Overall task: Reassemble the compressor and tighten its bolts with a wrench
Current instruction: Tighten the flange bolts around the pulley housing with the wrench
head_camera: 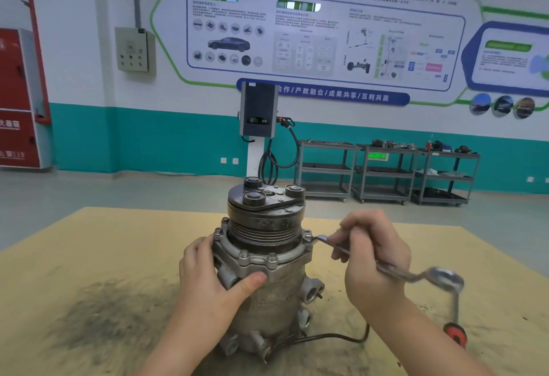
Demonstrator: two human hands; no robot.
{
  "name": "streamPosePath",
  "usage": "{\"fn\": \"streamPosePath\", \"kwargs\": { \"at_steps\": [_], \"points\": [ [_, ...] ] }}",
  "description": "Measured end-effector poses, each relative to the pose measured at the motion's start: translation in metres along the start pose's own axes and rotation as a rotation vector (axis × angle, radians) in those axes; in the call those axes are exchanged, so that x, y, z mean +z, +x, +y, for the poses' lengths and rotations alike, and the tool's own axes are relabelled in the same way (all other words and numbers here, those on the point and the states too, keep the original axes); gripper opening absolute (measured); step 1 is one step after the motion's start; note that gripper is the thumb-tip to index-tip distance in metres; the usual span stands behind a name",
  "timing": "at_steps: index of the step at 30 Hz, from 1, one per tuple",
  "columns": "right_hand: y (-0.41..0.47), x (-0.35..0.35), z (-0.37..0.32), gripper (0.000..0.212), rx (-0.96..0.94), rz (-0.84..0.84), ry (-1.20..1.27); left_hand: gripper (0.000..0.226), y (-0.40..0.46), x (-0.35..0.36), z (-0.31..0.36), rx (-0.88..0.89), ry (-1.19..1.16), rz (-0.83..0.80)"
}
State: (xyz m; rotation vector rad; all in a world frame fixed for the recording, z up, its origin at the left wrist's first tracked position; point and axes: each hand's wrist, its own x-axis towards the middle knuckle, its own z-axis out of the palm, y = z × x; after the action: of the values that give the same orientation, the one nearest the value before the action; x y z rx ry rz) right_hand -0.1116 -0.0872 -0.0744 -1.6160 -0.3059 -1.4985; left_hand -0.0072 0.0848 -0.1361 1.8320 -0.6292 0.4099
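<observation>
Your two forearms come in from the bottom edge, and low centre a black cable (332, 337) trails from the base of the compressor (264, 268), which stands upright in the middle of the counter (89, 245). Your left hand (214, 280) wraps the housing, its grip holding the body with the thumb pressed across the front just under the flange. Your right hand (375, 254) has its grip curled round the shank of the wrench (383, 265), whose far end sits on a flange bolt (307, 238) at the right side of the body. The wrench looks only shallowly seated; if it rides up, I judge it could slip off and round the head or jar your knuckles into the pulley (264, 218). The tall housing could also tip under the pull if your left hand slackens. Lower right, a red-handled tool (454, 331) lies near your wrist and could snag your swing. Farther back stand a charging post (258, 114) and grey shelf carts (386, 173) against the teal wall.
</observation>
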Motion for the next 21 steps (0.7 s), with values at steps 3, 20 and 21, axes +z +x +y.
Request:
{"fn": "streamPosePath", "kwargs": {
  "at_steps": [3,20,21],
  "points": [
    [0.017,-0.005,-0.004,0.017,0.365,0.188,0.212,0.1,0.0,-0.001,0.0,0.017,-0.009,-0.013],
    [0.028,-0.015,0.022,0.022,1.051,0.181,0.591,0.106,-0.001,0.0,0.003,0.008,-0.03,-0.017],
    [0.026,-0.014,0.023,0.022,1.008,0.207,0.59,0.108,-0.001,-0.001,0.003,0.006,-0.032,-0.013]
  ]
}}
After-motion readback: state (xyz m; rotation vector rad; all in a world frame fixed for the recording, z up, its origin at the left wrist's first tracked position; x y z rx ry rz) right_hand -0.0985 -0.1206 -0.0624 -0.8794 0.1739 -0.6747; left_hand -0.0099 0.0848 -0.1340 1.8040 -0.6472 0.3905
